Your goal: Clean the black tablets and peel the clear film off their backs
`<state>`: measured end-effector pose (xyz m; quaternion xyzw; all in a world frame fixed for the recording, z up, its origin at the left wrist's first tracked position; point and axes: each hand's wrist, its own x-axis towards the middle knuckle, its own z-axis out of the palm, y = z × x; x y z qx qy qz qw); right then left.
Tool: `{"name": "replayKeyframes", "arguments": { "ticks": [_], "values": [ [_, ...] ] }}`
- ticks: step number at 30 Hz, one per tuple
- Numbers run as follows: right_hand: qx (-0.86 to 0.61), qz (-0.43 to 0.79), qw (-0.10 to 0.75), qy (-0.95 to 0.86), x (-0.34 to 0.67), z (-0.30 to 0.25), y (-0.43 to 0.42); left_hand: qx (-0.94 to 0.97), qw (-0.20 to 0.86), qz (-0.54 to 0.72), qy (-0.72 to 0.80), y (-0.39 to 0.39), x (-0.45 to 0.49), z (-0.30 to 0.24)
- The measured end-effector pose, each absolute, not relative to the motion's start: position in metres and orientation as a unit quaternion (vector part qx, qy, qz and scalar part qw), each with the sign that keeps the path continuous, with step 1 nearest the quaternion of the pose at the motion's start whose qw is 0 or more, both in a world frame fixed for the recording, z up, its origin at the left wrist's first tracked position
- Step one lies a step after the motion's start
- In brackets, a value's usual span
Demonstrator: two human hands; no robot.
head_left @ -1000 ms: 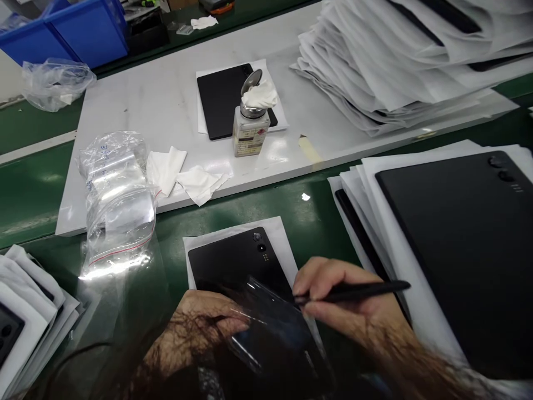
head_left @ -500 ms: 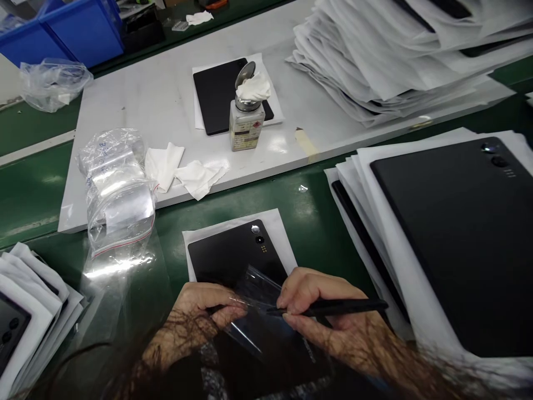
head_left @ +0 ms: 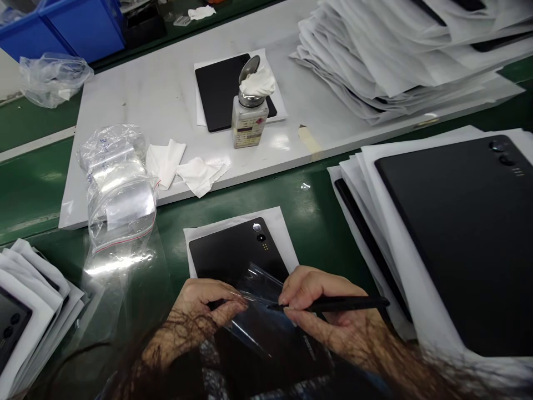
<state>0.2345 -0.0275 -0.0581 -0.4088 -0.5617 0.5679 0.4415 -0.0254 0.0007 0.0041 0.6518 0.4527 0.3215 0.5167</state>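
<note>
A black tablet (head_left: 233, 247) lies back up on a white sheet (head_left: 284, 236) in front of me, its camera lenses at the upper right corner. Above it, my left hand (head_left: 208, 305) pinches the edge of a clear plastic film (head_left: 256, 316) between thumb and fingers. Held between the thumb and fingers of my right hand (head_left: 320, 300) are black tweezers (head_left: 350, 304), whose tips meet the film's right side. Dark strands of hair hang across the bottom of the view and hide the lower part of the tablet.
At the right, black tablets (head_left: 453, 239) are stacked between white sheets; another stack (head_left: 37, 311) is at the left. A grey board (head_left: 125, 105) carries a dispenser bottle (head_left: 250, 125), white wipes (head_left: 166, 161) and a tablet. Plastic bags (head_left: 120, 189) lie left. A blue bin (head_left: 79, 28) stands behind.
The view has shifted slightly. Both hands keep their hold on the film and the tweezers, and the film's folds have changed a little.
</note>
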Motion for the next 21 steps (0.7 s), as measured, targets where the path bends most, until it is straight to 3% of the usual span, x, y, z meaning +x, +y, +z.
{"name": "replayKeyframes", "arguments": {
  "ticks": [21],
  "values": [
    [-0.397, 0.565, 0.458, -0.560, 0.2316, -0.0621, -0.0250, 0.655, 0.501, 0.314, 0.471, 0.0023, -0.0233, 0.0038]
  ]
}}
